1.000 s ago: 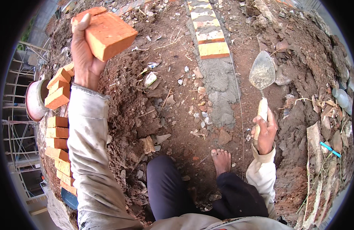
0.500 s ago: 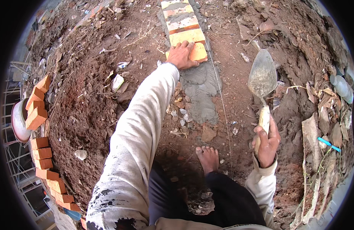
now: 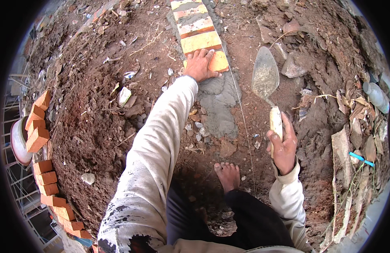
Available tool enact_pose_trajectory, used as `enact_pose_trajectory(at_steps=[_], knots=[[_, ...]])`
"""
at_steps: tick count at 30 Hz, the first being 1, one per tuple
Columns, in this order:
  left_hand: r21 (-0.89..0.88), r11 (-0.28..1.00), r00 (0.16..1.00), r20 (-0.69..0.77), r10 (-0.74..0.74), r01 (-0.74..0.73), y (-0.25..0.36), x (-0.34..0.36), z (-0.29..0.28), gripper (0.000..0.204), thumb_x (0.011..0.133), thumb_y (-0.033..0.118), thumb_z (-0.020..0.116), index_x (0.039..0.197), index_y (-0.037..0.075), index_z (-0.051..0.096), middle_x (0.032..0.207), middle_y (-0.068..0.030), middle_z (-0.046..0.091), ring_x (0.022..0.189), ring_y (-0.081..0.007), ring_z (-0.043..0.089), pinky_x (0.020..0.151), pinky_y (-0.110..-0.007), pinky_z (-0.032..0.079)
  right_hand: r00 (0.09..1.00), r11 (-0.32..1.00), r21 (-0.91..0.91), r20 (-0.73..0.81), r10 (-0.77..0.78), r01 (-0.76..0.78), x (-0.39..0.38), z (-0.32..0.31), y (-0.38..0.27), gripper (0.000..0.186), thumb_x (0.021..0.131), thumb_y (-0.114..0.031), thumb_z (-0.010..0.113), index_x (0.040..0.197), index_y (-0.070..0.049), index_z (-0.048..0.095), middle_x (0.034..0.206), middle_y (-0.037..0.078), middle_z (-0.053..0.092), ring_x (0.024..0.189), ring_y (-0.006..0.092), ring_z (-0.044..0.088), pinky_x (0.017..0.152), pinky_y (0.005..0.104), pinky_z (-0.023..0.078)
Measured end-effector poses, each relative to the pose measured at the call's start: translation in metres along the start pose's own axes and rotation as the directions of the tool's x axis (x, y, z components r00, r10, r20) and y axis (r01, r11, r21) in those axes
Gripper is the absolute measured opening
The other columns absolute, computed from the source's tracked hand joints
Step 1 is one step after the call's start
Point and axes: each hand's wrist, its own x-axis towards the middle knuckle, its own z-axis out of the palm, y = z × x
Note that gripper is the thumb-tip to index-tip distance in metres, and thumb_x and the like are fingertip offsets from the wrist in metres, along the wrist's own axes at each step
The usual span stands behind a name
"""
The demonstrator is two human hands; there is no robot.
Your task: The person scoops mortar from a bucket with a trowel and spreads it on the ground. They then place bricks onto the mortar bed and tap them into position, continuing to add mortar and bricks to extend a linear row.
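My left hand is laid over the end brick of a short row, its fingers at the far edge and its thumb along the near edge. That orange-yellow brick lies on grey mortar, which spreads on toward me. Just beyond it sits another brick, with more laid bricks and mortar behind. A taut string runs along the right side of the row. Off to the right, my right hand is closed around the pale handle of a pointed trowel, its blade facing away from me and up off the ground.
Several loose orange bricks are lined up at the left, beside a reddish bowl. Rough soil rises on both sides, with stones and scraps. A clear plastic bottle and a blue strip lie at the right. My bare foot stands near the mortar.
The end brick, tilted before, now sits squarer against the row under my left hand. My right hand has moved the trowel left and slightly away from me.
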Motion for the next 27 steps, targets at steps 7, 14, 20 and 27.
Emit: enact_pose_trajectory(at_steps=[7,14,20,27], knots=[[-0.194,0.981,0.994,-0.108,-0.008,-0.013,-0.025,-0.043,-0.005,0.073,0.070,0.042,0.077,0.135,0.022,0.049,0.142,-0.0150,0.037,0.132,-0.0378,0.032,0.110,-0.050,0.027,0.902,0.868,-0.251,0.071,-0.425,0.429,0.066,0.063,0.010,0.053,0.083,-0.004,0.055,0.134,0.002,0.041,0.124,0.027,0.055,0.114,0.0398,0.055,0.097,0.0426,0.043],[-0.181,0.983,0.999,-0.050,0.007,-0.016,-0.025,-0.040,0.000,0.058,0.076,0.028,0.076,0.131,0.024,0.056,0.142,-0.0186,0.037,0.130,-0.0399,0.035,0.110,-0.044,0.031,0.951,0.858,-0.412,0.145,-0.271,0.307,0.094,0.079,0.001,0.050,0.086,-0.011,0.055,0.135,-0.006,0.045,0.111,0.028,0.061,0.101,0.0434,0.061,0.088,0.0461,0.048],[-0.111,0.994,1.000,-0.007,0.007,-0.007,-0.023,-0.041,-0.006,0.058,0.077,0.028,0.075,0.132,0.024,0.056,0.143,-0.0182,0.036,0.130,-0.0399,0.035,0.110,-0.043,0.033,0.917,0.842,-0.365,0.115,-0.382,0.397,0.101,0.079,0.007,0.050,0.085,-0.011,0.056,0.134,-0.005,0.045,0.107,0.029,0.062,0.099,0.0445,0.061,0.087,0.0461,0.049],[-0.107,0.994,1.000,-0.026,0.009,-0.012,-0.021,-0.042,-0.002,0.058,0.078,0.029,0.074,0.132,0.024,0.056,0.141,-0.0176,0.037,0.128,-0.0393,0.037,0.109,-0.043,0.034,0.925,0.854,-0.357,0.108,-0.365,0.379,0.103,0.083,0.008,0.049,0.085,-0.011,0.056,0.133,-0.004,0.047,0.107,0.028,0.062,0.099,0.0437,0.061,0.088,0.0458,0.049]])
